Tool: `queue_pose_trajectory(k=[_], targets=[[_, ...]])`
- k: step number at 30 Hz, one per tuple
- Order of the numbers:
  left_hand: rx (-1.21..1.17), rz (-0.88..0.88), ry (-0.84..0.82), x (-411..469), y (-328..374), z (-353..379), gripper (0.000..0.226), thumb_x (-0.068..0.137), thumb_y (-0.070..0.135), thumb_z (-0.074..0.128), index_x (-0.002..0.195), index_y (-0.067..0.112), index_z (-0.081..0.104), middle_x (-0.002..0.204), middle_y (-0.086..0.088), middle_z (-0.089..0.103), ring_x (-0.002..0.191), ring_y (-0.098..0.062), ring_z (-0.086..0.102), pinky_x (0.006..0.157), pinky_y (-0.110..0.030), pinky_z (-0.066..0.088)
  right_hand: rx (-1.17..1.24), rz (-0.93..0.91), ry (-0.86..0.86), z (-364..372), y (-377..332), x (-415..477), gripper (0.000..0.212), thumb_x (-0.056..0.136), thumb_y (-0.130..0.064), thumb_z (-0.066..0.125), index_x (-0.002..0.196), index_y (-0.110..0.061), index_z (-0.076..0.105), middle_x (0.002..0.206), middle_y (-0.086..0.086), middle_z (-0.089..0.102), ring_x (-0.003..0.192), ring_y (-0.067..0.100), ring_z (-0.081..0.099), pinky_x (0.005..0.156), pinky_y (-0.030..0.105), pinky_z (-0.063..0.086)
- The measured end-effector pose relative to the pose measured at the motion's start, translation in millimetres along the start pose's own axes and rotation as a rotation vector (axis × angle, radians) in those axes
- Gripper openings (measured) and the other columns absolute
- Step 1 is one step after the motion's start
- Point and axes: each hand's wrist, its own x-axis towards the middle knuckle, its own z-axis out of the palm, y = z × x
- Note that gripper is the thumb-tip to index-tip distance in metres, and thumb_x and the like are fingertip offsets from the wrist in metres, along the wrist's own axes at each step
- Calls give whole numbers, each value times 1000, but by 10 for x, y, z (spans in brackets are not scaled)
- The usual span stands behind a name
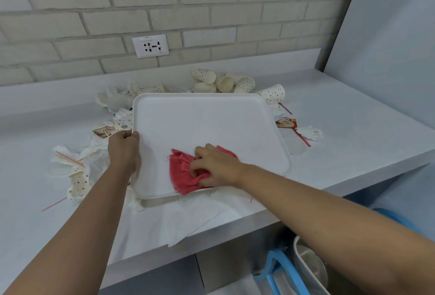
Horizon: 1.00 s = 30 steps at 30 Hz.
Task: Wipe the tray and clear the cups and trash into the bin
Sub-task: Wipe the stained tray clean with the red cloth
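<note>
Left hand [124, 151] gripping tray [211, 118] edge, right hand [213, 165] clutching cloth [182, 172].

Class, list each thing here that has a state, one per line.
tray: on the counter, left edge held.
red cloth: bunched, on the tray.
left hand: grips the tray edge.
right hand: grips the cloth.
cups: lying tipped behind the tray.
bin: open, below the counter.

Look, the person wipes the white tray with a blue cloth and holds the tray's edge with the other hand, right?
Not quite. The cloth is red, not blue, as the head view shows. The rest holds: the right hand grips it on the white tray, and the left hand holds the tray's edge.
</note>
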Motion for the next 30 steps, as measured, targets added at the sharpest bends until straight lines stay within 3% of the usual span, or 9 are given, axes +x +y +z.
queue_pose_trajectory(k=[5,10,15,18,21,24,26,28,30], targets=[[8,54,0,-6,-61,-9,20,90,14,47,77,2,57,73,-14,48,72,-24,44,66,-33,36,51,-4,120,207,-367,115,40,84,-18,61,123,-20,56,111,9,45,102,27,39,90,37,39],[76,164,39,-124,37,44,22,94,13,42,84,1,58,71,-12,47,75,-23,42,68,-30,31,21,27,133,135,-222,-29,45,83,-10,60,126,-19,55,108,11,46,96,26,40,84,36,39],[90,244,52,-184,173,76,21,95,11,40,80,2,53,61,-7,41,67,-25,37,63,-28,30,-36,252,149,-7,207,-334,48,79,-10,60,125,-16,49,111,11,43,90,19,33,84,35,40],[64,253,52,-184,186,116,22,94,10,40,78,-1,51,60,-6,39,67,-24,36,57,-27,29,-49,410,188,-59,428,-549,50,78,-7,57,126,-14,45,115,11,42,102,26,40,82,34,41],[69,270,55,-190,233,146,22,95,10,40,81,-1,52,62,-4,40,72,-23,38,61,-29,29,-16,547,258,-84,535,-693,52,79,-16,59,127,-15,41,118,9,40,109,27,39,80,33,44],[94,276,33,-173,296,161,24,97,14,38,91,-2,55,79,-13,52,80,-27,44,70,-34,33,-80,688,295,-58,583,-803,56,81,-31,56,132,-18,37,124,6,39,114,27,37,78,32,42],[114,257,15,-157,332,169,29,98,19,36,102,-4,54,96,-20,55,88,-33,49,77,-39,35,-111,802,288,-21,602,-858,61,84,-39,52,138,-21,31,133,7,35,117,30,37,85,36,45],[135,253,-1,-157,369,182,32,100,20,33,110,-4,51,106,-24,55,99,-39,50,81,-42,37,-64,896,276,0,614,-876,66,86,-41,49,144,-23,23,138,10,31,118,32,37,92,39,44],[147,275,-10,-177,404,204,33,101,20,29,112,-5,47,107,-25,54,97,-37,49,80,-42,35,-5,966,268,-13,631,-863,70,87,-40,49,147,-22,17,137,14,31,119,33,38,93,38,44]])
